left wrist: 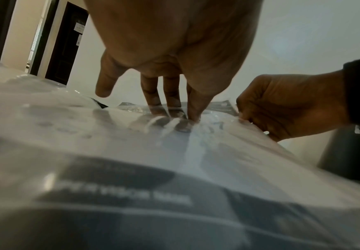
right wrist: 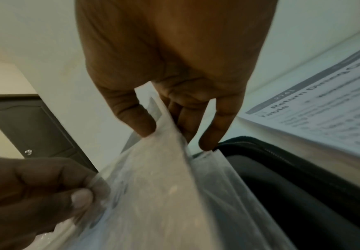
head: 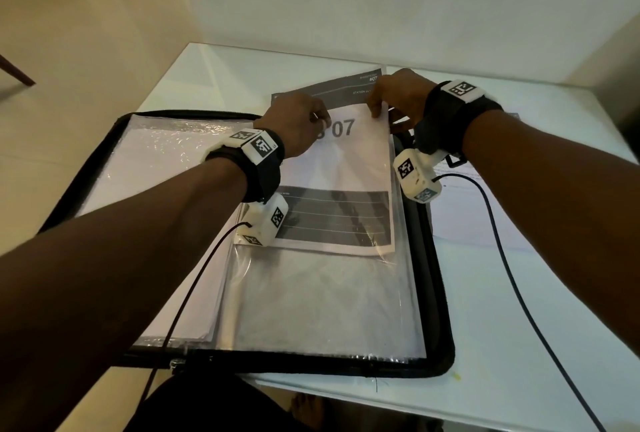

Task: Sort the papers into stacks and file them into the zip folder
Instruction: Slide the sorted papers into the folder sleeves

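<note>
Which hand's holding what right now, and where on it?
Both hands hold the clear sleeve at its open top edge over the "07" sheet: left hand near the middle, right hand pinching its right corner.

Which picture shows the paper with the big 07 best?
The head view: the whole 07 paper lies there, number readable. The left wrist view shows it blurred and close up; the right wrist view shows only its top edge pinched by both hands.

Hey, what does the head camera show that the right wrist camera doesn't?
Head view only: the whole open zip folder on the table, and the printed "07" on the sheet going into a clear sleeve.

Right wrist view only: a dark door, and readable print on a loose paper beside the folder.

Both: the left hand and right hand pinching the sleeve's top edge.
</note>
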Action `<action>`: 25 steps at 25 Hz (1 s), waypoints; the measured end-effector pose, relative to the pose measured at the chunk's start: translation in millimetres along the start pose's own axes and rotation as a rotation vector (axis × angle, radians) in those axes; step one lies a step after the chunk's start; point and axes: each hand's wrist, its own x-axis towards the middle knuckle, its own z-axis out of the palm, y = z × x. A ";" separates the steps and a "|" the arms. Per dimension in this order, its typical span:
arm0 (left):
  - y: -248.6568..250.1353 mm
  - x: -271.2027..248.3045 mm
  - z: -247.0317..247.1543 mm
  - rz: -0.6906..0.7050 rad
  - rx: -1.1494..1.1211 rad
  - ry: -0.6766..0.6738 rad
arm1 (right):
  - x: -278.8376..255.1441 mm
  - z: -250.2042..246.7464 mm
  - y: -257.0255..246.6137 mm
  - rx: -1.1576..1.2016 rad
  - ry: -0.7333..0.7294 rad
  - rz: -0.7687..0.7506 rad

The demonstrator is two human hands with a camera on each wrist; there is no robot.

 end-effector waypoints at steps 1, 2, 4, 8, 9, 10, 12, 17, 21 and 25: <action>0.6 -0.5 0.6 -0.010 -0.014 0.000 | 4.5 1.0 -1.9 -0.044 0.011 -0.039; 1.0 -0.9 1.3 -0.018 -0.020 -0.004 | 9.0 2.0 -4.5 -0.108 0.024 -0.085; 1.0 -0.2 2.5 -0.023 -0.018 -0.018 | 19.0 9.3 -10.8 -0.256 0.060 -0.173; -5.0 3.9 -0.4 -0.047 0.021 -0.032 | 29.2 21.5 -28.1 -0.527 0.077 -0.253; -7.4 6.6 -0.8 -0.052 0.040 -0.035 | 34.1 23.9 -31.7 -0.631 0.067 -0.248; -9.7 8.0 -1.9 -0.058 0.056 -0.042 | 35.9 27.4 -34.4 -0.725 0.073 -0.234; -11.9 10.9 -4.5 -0.063 0.073 -0.064 | 40.0 35.5 -39.7 -0.809 0.060 -0.233; -14.3 12.5 -5.6 -0.085 0.067 -0.046 | 40.5 53.8 -41.3 -0.810 -0.001 -0.347; -10.3 7.5 -6.1 -0.110 0.041 0.002 | 37.2 54.6 -28.6 -0.635 0.007 -0.263; -0.7 2.1 -5.5 -0.135 0.071 0.023 | 18.2 51.6 -28.2 -0.592 -0.034 -0.264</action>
